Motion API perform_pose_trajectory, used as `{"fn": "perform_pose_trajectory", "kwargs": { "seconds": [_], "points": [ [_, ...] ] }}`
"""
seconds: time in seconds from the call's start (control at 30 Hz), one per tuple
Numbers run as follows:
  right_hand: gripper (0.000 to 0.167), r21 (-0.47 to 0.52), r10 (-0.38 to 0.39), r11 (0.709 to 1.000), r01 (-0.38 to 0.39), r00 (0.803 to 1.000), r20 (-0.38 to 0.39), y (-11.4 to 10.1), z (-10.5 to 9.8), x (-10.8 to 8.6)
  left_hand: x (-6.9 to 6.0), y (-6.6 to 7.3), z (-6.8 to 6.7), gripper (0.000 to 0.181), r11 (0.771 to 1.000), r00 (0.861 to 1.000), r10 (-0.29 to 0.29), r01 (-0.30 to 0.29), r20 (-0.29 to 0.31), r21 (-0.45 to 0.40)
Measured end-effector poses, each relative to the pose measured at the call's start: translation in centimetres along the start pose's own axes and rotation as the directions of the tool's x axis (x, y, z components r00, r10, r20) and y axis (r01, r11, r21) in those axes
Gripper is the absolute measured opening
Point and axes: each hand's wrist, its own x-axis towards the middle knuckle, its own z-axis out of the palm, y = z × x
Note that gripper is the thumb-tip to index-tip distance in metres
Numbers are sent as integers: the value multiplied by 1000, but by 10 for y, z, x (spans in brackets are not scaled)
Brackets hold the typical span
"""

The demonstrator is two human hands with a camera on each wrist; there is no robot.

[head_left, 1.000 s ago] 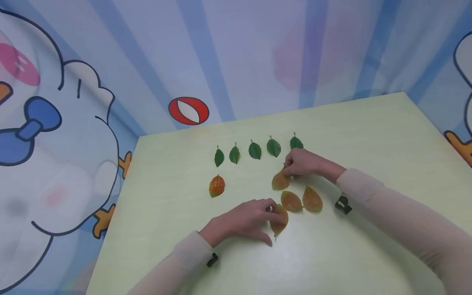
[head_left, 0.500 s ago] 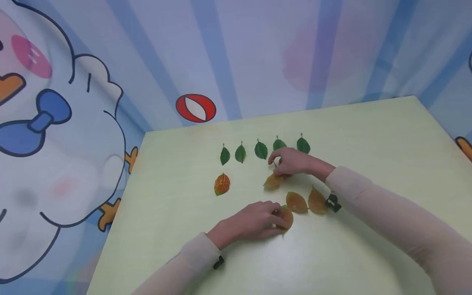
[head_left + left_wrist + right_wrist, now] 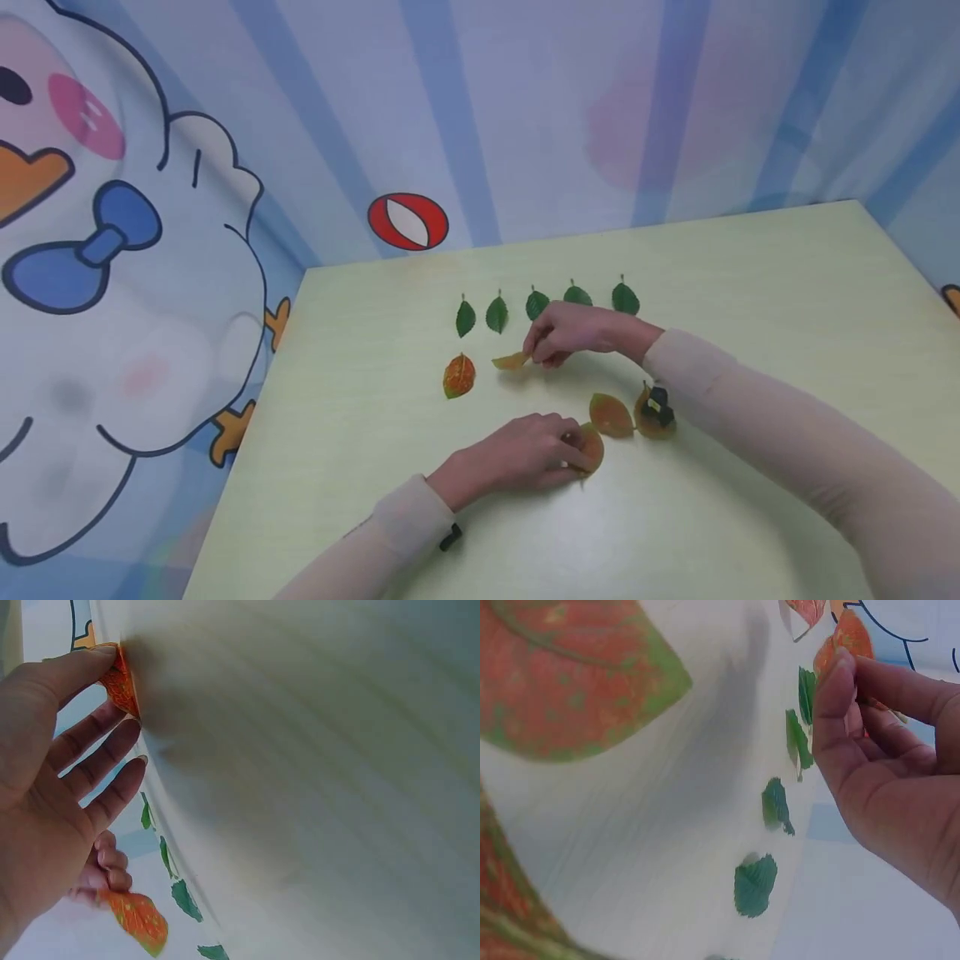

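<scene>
L hand (image 3: 525,452) palm-dn, R (image 3: 561,332) pinches leaf (image 3: 510,361)

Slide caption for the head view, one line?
Right hand pinches an orange leaf near a row of five green leaves; left hand pinches another orange leaf.

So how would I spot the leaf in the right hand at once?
On the pale table lies a row of green leaves. In front of that row, the right hand pinches an orange leaf. It is raised off the table, unlike the reddish leaf lying to its left.
</scene>
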Motion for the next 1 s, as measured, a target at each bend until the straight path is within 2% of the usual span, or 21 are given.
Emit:
{"fn": "perform_pose_trajectory", "kwargs": {
  "seconds": [0.1,0.27,0.33,0.47,0.77,0.87,1.0],
  "points": [
    [11,-2,-16,1000,16,1000,-22,-3,5,6,0,2,-2,18,1000,1000,4,-4,0,6],
    [33,48,7,999,-5,998,-58,-3,14,23,-1,3,-3,17,1000,1000,7,-6,-24,20],
    [26,68,42,997,-36,995,-90,-2,18,31,-1,2,-2,16,1000,999,8,-8,-32,22],
    [18,79,94,993,-82,984,-151,-3,27,44,-2,2,-1,16,1000,999,10,-9,-42,23],
    [20,160,216,970,-181,948,-236,-4,46,60,-1,5,-1,15,999,999,13,-12,-43,33],
    [23,154,229,969,-193,937,-264,-6,50,61,-1,4,-2,14,999,999,13,-11,-47,41],
    [25,135,235,969,-205,934,-269,-8,52,62,-2,4,0,15,1000,999,3,-1,-39,29]
  ]
}}
